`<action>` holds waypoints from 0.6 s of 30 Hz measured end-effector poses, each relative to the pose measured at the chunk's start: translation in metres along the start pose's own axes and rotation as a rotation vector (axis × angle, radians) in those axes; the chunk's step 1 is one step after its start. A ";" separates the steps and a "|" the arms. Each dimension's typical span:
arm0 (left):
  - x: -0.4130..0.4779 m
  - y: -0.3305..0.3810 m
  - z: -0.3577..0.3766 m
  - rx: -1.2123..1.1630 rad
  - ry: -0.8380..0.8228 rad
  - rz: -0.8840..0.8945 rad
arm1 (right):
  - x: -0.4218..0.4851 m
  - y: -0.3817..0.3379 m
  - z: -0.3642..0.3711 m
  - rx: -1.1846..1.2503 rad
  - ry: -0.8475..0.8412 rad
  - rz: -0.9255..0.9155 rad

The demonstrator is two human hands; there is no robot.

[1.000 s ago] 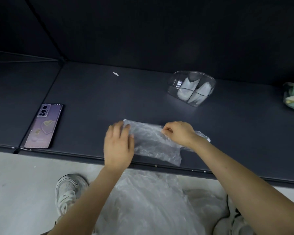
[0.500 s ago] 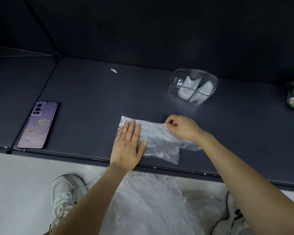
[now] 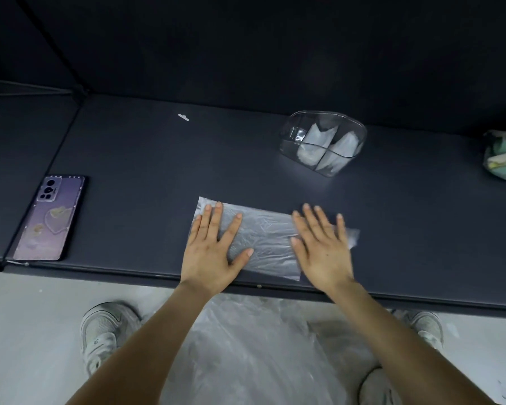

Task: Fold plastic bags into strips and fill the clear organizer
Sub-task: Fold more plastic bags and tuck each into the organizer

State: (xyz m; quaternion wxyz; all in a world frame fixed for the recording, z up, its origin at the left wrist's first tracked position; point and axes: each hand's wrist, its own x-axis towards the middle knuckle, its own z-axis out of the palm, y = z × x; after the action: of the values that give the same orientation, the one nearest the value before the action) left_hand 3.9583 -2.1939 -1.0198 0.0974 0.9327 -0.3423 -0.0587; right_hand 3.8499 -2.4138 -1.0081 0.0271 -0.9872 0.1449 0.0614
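Observation:
A folded clear plastic bag (image 3: 265, 244) lies flat near the front edge of the dark table (image 3: 146, 171). My left hand (image 3: 215, 248) presses its left part with straight, spread fingers. My right hand (image 3: 323, 247) lies flat on its right part, fingers straight; a bit of the bag sticks out to the right of it. The clear organizer (image 3: 323, 143) stands further back to the right, with folded whitish bags in its compartments.
A purple phone (image 3: 48, 219) lies at the table's left. A small white scrap (image 3: 183, 117) sits near the back. A greenish bundle (image 3: 504, 157) is at the right edge. More plastic bags (image 3: 254, 355) lie on the floor between my shoes.
My right hand let go of its pinch on the bag's top edge and now lies flat on it. My left hand stays flat, shifted slightly. The bag looks smoother.

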 end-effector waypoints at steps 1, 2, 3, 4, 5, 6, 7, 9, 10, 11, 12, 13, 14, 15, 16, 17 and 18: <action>0.000 0.000 0.000 0.009 -0.003 -0.002 | -0.008 0.020 0.000 -0.016 -0.019 0.063; 0.000 0.000 0.000 0.014 -0.002 -0.001 | -0.015 0.037 -0.002 -0.035 -0.027 0.112; 0.000 0.001 0.000 0.013 0.001 0.003 | -0.021 0.047 -0.004 -0.056 -0.022 0.148; 0.000 0.001 0.000 0.014 0.004 0.004 | -0.023 0.049 -0.007 -0.070 0.004 0.169; 0.000 0.001 0.000 0.016 0.006 0.004 | -0.022 0.041 -0.012 -0.069 0.053 0.180; 0.001 0.001 0.000 0.019 0.006 0.003 | -0.017 0.026 -0.018 -0.050 0.121 0.176; 0.001 0.001 0.000 0.019 0.006 0.003 | -0.012 0.006 -0.022 -0.016 0.189 0.149; 0.000 0.001 0.000 0.006 0.005 0.001 | 0.000 -0.040 -0.024 0.060 0.207 0.037; 0.001 0.001 0.000 0.000 0.004 -0.001 | 0.005 -0.059 -0.022 0.080 0.166 -0.030; 0.000 0.001 0.000 -0.005 0.003 -0.003 | 0.008 -0.070 -0.017 0.078 0.124 -0.088; 0.000 0.001 0.000 -0.007 0.002 -0.004 | 0.009 -0.070 -0.009 0.058 0.083 -0.123; 0.000 0.001 0.000 -0.007 0.002 -0.006 | 0.009 -0.061 -0.004 0.037 0.044 -0.128; 0.001 0.001 0.000 -0.004 0.001 -0.007 | 0.006 -0.046 0.000 0.023 0.018 -0.107; 0.001 0.000 0.000 0.001 -0.001 -0.010 | 0.000 -0.028 0.003 0.010 0.009 -0.069; 0.000 0.000 0.000 0.009 -0.005 -0.012 | -0.007 -0.008 0.006 0.004 0.015 -0.025; 0.000 0.000 -0.001 0.018 -0.009 -0.012 | -0.014 0.011 0.006 -0.003 0.024 0.017; 0.000 0.000 -0.001 0.025 -0.013 -0.011 | -0.020 0.027 0.004 -0.013 0.027 0.053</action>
State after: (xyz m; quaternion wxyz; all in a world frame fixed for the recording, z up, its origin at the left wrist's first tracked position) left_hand 3.9584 -2.1939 -1.0184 0.0832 0.9353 -0.3384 -0.0609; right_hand 3.8223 -2.4335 -1.0108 0.0173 -0.9839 0.1707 0.0498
